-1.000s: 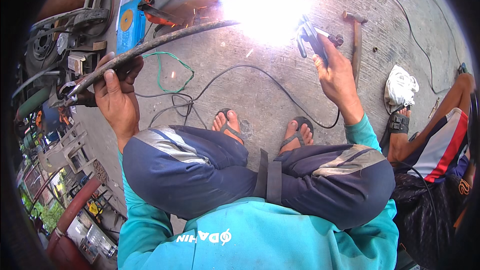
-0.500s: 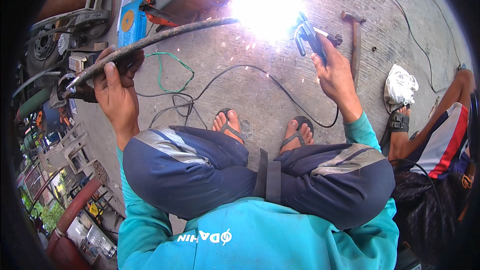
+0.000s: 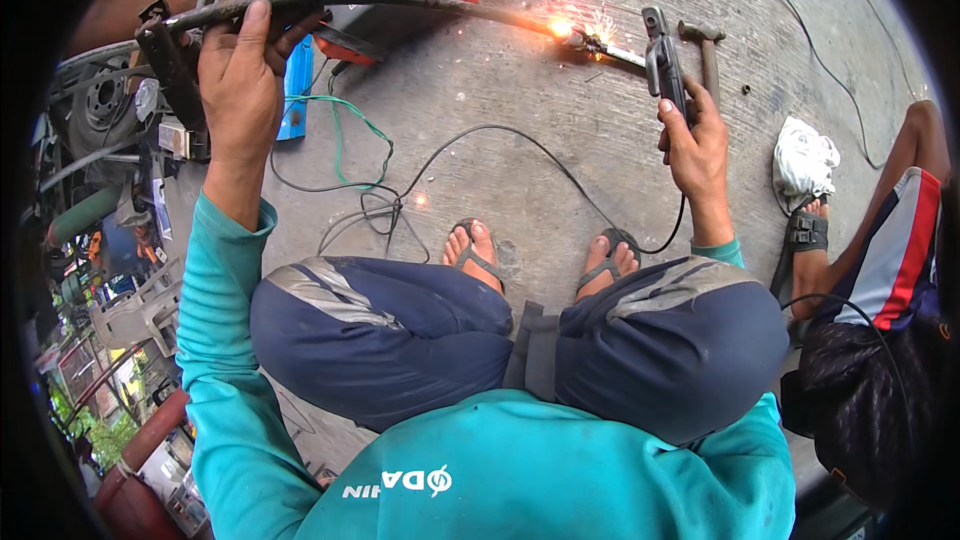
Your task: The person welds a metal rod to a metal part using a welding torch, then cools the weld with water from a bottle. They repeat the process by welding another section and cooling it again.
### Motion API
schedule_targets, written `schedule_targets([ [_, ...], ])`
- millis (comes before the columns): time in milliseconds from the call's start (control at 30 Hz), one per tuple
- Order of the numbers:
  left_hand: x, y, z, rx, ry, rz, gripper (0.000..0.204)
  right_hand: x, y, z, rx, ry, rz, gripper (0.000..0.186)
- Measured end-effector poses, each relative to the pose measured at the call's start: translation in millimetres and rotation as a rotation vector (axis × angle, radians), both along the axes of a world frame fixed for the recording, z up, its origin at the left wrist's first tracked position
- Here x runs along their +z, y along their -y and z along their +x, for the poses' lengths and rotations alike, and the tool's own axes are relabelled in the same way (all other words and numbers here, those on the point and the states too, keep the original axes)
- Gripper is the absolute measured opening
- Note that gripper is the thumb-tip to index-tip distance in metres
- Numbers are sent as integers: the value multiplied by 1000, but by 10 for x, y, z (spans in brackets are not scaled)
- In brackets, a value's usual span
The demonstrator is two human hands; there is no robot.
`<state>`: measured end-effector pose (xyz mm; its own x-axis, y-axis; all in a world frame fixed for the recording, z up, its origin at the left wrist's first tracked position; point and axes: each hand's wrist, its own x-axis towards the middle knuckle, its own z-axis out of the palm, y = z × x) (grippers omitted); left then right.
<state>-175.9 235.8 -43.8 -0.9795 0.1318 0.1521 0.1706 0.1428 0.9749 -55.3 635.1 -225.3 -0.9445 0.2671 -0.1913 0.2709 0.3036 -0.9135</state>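
The left hand (image 3: 240, 75) grasps the bar (image 3: 420, 0), spanning far left to its glowing right end; the right hand (image 3: 693, 145) clasps the holder (image 3: 661, 52). Flying sparks (image 3: 602, 32) could burn the bare-toed feet (image 3: 478, 248). The hammer (image 3: 709, 58) crowds the holder's right; nearer offers more room, though a cable (image 3: 530, 133) loops there.

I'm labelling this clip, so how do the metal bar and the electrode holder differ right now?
The metal bar is long and looks slightly curved; the electrode holder is much shorter. The bar runs mostly across the view, while the holder points up it. The bar's far end glows orange amid sparks; the holder shows no glow. Both are hand-held: bar in the left hand, holder in the right hand.
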Motion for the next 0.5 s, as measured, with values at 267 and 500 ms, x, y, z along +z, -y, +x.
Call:
schedule_targets([
  [267,-219,217,102,158,4,9,27,-134,149,141,55,-108,192,43],
  [500,-690,722,331,336,39,105,31,-71,242,203,114,-101,249,43],
])
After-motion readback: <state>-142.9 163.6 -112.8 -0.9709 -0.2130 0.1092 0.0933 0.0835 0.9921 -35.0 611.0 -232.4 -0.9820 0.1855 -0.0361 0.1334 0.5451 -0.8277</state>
